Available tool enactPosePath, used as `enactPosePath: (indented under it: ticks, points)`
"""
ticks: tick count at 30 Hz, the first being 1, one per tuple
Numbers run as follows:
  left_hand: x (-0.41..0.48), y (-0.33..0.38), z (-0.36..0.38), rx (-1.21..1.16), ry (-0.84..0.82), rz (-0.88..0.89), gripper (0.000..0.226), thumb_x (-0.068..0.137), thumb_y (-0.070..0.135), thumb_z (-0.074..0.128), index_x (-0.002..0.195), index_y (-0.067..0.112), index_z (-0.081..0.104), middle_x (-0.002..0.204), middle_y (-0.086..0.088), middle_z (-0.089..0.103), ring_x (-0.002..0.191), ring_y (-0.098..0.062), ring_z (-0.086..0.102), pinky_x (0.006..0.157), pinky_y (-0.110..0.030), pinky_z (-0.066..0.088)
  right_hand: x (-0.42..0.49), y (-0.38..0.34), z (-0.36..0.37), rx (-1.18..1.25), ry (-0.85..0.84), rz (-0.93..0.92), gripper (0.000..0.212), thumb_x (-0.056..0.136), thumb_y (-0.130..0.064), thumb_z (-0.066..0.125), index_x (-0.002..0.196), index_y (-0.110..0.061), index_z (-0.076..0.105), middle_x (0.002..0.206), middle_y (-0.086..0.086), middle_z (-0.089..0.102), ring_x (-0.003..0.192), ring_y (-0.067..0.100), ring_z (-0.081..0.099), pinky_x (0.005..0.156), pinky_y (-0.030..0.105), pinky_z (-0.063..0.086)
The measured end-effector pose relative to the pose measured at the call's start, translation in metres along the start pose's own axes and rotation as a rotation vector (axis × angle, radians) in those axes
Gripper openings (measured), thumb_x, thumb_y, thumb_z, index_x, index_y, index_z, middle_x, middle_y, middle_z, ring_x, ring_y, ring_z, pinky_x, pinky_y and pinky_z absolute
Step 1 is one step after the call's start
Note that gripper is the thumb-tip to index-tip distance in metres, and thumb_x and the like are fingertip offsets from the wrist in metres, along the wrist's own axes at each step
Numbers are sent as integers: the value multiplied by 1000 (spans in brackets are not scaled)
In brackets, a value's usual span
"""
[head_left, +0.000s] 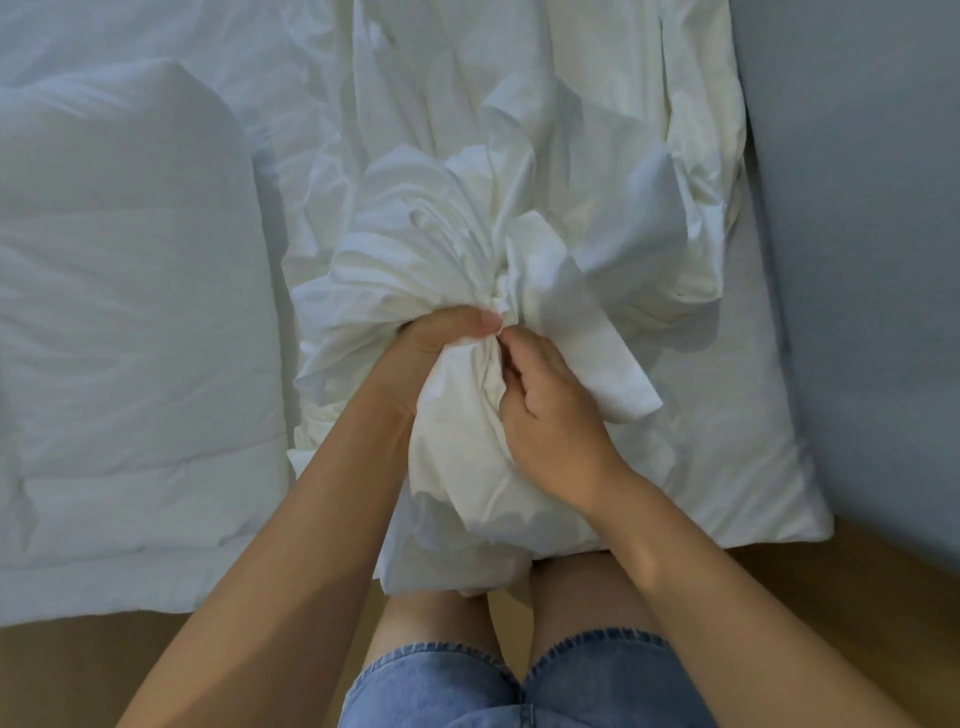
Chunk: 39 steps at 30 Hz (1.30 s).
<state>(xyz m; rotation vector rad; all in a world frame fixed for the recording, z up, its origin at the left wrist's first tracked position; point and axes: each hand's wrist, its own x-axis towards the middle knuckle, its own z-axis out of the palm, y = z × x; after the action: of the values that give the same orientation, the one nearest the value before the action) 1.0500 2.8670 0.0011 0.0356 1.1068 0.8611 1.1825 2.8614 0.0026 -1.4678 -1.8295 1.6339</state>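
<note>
Head view, looking down: my left hand and right hand both grip a bunched white cover, fingers curled tight into its gathered folds, thumbs nearly meeting. The cover spreads out beyond my fingertips and hangs below my wrists. A folded quilt lies well left of my left hand.
</note>
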Motion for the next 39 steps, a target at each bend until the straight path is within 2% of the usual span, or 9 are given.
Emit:
enactPosePath:
  ticks: [3,6,8,11,17,26,32,36,39]
  points:
    - [2,-3,4,-26,42,-2,16,72,10,55,69,5,70,62,-9,64,57,-19,64,59,-23,53,0,2,-7,16,-8,-22,31,98,-15,43,124,-25,54,117,-4,60,103,9,54,91,20,40]
    - [6,-4,-1,1,184,93,25,55,10,66,79,5,65,66,-9,62,61,-21,62,64,-28,51,-2,5,-25,153,335,-47,16,90,-19,54,102,-30,56,75,-13,57,68,-2,53,67,16,44]
    - [6,-1,-5,39,244,122,32,42,15,71,73,8,66,64,-6,62,61,-19,62,63,-27,51,9,17,-43,168,564,83,13,89,-23,53,101,-25,55,84,-11,57,76,-2,53,72,18,45]
    - [8,2,-4,71,258,93,30,42,9,68,72,6,68,65,-7,62,65,-21,61,69,-28,51,24,27,-58,330,391,334,15,95,-21,50,90,-10,59,87,-2,57,83,8,52,72,18,43]
    - [10,-3,3,39,217,89,18,53,7,60,71,6,62,63,-7,61,62,-20,61,64,-26,51,21,4,-28,603,-38,228,26,95,-9,50,71,-14,60,69,-6,57,69,3,51,66,11,40]
    - [3,-8,-10,-35,-16,63,17,65,20,79,77,8,75,69,-8,70,64,-18,69,61,-26,55,9,-7,2,-130,183,-86,17,95,-18,54,92,-6,65,97,0,39,94,18,40,84,15,28]
    - [10,-6,-14,56,88,79,6,62,10,68,65,11,73,60,-4,68,57,-16,67,57,-25,53,16,-3,-19,627,155,271,21,93,-26,55,80,-14,66,83,-4,67,73,1,65,69,15,47]
    - [13,-8,-10,-39,-148,28,32,54,9,80,86,8,77,81,-10,72,76,-22,70,69,-29,57,30,-3,-20,538,69,356,29,91,-28,60,67,-14,56,46,-13,56,42,-1,53,44,12,39]
    - [18,-9,-10,11,-60,54,38,52,7,80,89,7,75,85,-12,72,78,-24,70,71,-31,57,38,-7,-15,521,195,336,39,92,-16,57,56,-13,43,40,-10,42,42,11,42,48,25,36]
